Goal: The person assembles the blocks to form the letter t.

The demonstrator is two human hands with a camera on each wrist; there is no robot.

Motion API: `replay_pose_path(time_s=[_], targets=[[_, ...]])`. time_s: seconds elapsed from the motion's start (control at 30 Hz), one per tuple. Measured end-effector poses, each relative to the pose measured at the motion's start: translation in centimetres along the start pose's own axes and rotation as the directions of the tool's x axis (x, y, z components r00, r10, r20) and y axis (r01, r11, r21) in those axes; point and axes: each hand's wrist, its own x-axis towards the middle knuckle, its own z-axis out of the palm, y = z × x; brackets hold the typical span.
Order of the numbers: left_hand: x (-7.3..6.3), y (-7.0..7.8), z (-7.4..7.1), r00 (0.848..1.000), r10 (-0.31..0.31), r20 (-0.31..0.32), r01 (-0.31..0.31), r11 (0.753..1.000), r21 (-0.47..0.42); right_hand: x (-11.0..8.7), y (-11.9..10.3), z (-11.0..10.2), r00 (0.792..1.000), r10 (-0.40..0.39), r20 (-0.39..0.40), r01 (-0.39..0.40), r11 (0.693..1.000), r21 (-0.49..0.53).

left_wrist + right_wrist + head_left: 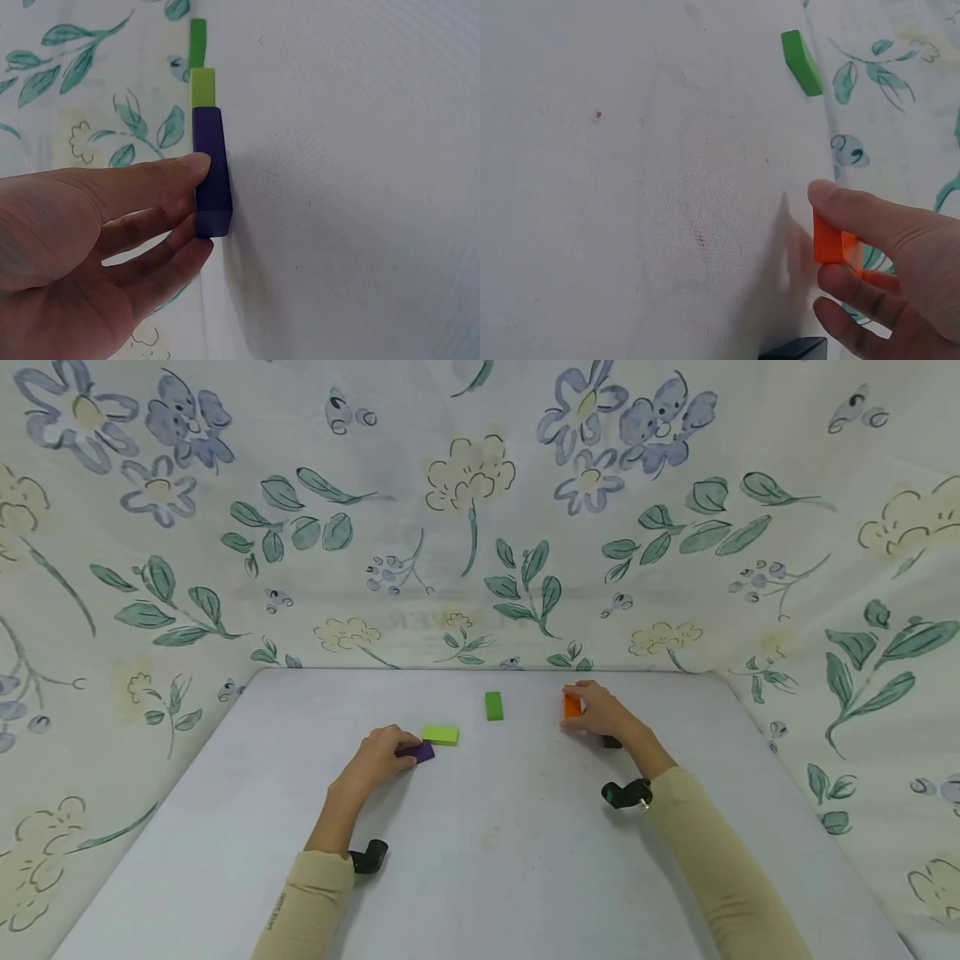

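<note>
One orange block [573,706], head, right-wrist views only

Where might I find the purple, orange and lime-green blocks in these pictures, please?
Purple block [215,172], left wrist view: middle of its long face.
Orange block [828,241], right wrist view: its exposed flat face.
Lime-green block [440,734], head view: its top face.

The left grip [384,752] is covering one end of the purple block [422,752]; the right grip [600,710] is concealing part of the orange block [572,705]. Just personward of the right grip, a dark block [612,742] is half hiding, and the right wrist view's lower edge is cutting it off. Behind the left grip, the left sleeve [303,897] is leaving the head view, its tiny print [277,912] staying unreadable.
</note>
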Motion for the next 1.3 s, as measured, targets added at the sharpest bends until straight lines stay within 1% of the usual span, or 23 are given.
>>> replay_pose_path(time_s=[0.23, 0.33, 0.43, 0.57, 0.7, 0.8, 0.93, 1.3], targets=[[0.0, 0.0, -0.1, 1.0, 0.008, -0.004, -0.008, 1.0, -0.004, -0.6, -0.6, -0.1, 0.999, -0.045, 0.004, 0.045, 0.999, -0.026], [0.0, -0.1, 0.0, 1.0, 0.012, 0.003, -0.012, 1.0, -0.003, -0.8, -0.8, 0.0, 0.999, -0.051, 0.006, 0.051, 0.998, -0.029], [-0.1, 0.0, 0.1, 1.0, -0.004, 0.013, 0.004, 1.0, -0.003, -0.9, -1.0, 0.1, 0.998, -0.059, 0.014, 0.06, 0.998, -0.026], [-0.2, 0.0, 0.0, 1.0, -0.01, 0.012, 0.01, 1.0, -0.001, -1.2, -1.4, 0.2, 0.998, -0.062, 0.02, 0.062, 0.998, -0.021], [-0.2, 0.0, 0.0, 1.0, 0.004, 0.002, -0.004, 1.0, 0.001, -1.5, -1.8, 0.1, 0.999, -0.052, 0.014, 0.052, 0.999, -0.012], [-0.1, 0.1, 0.0, 1.0, 0.003, -0.003, -0.003, 1.0, -0.001, -1.7, -1.9, 0.2, 0.998, -0.059, 0.008, 0.059, 0.998, -0.031], [-0.1, 0.2, 0.0, 1.0, -0.001, -0.003, 0.001, 1.0, 0.003, -1.9, -2.3, 0.5, 0.998, -0.061, 0.006, 0.061, 0.997, -0.043], [-0.1, 0.0, 0.0, 1.0, 0.004, 0.0, -0.004, 1.0, 0.007, -2.3, -3.4, 1.3, 0.997, -0.074, 0.007, 0.074, 0.997, -0.033]])
